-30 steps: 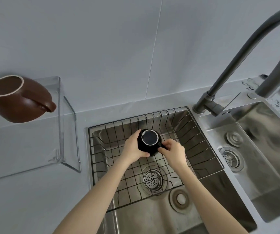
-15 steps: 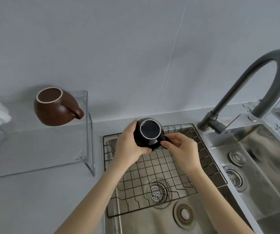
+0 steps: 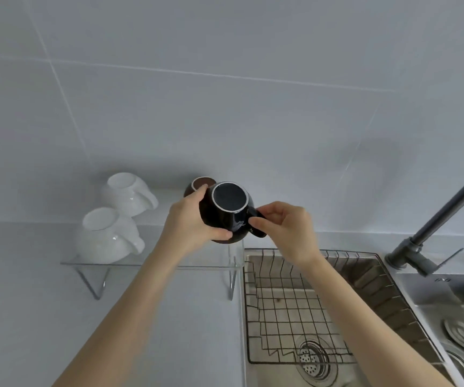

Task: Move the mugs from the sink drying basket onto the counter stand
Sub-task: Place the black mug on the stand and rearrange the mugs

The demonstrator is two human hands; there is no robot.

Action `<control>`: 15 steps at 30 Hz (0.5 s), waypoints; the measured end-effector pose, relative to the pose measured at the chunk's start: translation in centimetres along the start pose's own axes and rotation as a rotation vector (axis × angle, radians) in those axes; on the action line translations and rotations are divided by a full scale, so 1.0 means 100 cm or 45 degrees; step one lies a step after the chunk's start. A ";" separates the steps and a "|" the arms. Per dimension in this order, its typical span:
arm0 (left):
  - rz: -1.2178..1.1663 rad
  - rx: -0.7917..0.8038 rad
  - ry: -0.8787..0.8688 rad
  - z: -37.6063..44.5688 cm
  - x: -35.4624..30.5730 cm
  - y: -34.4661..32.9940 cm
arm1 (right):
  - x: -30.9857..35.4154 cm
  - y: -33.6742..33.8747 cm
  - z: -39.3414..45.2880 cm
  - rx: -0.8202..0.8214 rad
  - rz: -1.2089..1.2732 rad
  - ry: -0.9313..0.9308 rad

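I hold a black mug (image 3: pixel 229 210) upside down, its pale-ringed base facing me, above the right end of the clear counter stand (image 3: pixel 152 262). My left hand (image 3: pixel 190 223) wraps its body and my right hand (image 3: pixel 282 230) pinches its handle. Behind it a brown mug (image 3: pixel 199 183) peeks out on the stand, mostly hidden. Two white mugs (image 3: pixel 108 237) (image 3: pixel 129 192) rest upside down on the stand's left part. The wire drying basket (image 3: pixel 295 311) in the sink holds no mugs.
A dark grey faucet (image 3: pixel 432 227) arches at the right. A second sink basin (image 3: pixel 460 328) lies at the far right. The grey counter (image 3: pixel 29 303) stretches left of the sink, with the tiled wall behind.
Both hands have lifted the black mug out of the basket and carried it left and up to the stand. The view has swung left, bringing two white mugs into sight.
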State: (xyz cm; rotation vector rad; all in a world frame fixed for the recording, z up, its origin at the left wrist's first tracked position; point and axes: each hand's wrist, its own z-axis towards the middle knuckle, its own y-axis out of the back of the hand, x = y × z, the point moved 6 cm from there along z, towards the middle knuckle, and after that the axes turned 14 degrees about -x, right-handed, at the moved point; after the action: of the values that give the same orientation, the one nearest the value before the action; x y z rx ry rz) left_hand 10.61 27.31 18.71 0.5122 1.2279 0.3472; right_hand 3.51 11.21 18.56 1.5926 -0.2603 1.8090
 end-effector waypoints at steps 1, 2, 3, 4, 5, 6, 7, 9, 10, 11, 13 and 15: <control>0.012 0.008 0.019 0.001 0.007 0.006 | 0.001 -0.009 -0.002 0.017 -0.012 -0.001; 0.028 0.016 0.025 0.001 0.014 0.013 | 0.001 -0.019 -0.004 0.034 -0.027 -0.006; 0.044 0.030 0.032 0.002 0.020 0.016 | 0.000 -0.026 -0.005 0.049 -0.042 -0.014; 0.059 0.046 0.039 0.002 0.026 0.019 | -0.001 -0.033 -0.006 0.065 -0.060 -0.018; 0.069 0.058 0.053 0.003 0.032 0.021 | -0.003 -0.040 -0.008 0.079 -0.083 -0.016; 0.073 0.063 0.065 0.002 0.037 0.022 | -0.005 -0.045 -0.009 0.090 -0.108 -0.011; 0.065 0.062 0.077 0.002 0.042 0.023 | -0.007 -0.049 -0.009 0.099 -0.130 -0.010; 0.037 0.066 0.106 -0.002 0.050 0.022 | -0.010 -0.054 -0.010 0.109 -0.167 -0.013; 0.025 0.068 0.115 -0.003 0.052 0.021 | -0.011 -0.056 -0.009 0.112 -0.188 -0.011; 0.018 0.067 0.123 -0.004 0.056 0.020 | -0.013 -0.058 -0.010 0.115 -0.208 -0.008; 0.012 0.067 0.137 -0.006 0.061 0.016 | -0.015 -0.059 -0.010 0.120 -0.237 -0.003; 0.012 0.065 0.165 -0.008 0.067 0.013 | -0.019 -0.061 -0.010 0.133 -0.264 -0.005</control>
State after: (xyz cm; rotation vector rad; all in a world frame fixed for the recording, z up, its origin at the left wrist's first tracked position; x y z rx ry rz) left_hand 11.95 31.98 13.84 0.5465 1.3625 0.3624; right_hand 6.43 15.58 14.77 1.6304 -0.0021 1.6828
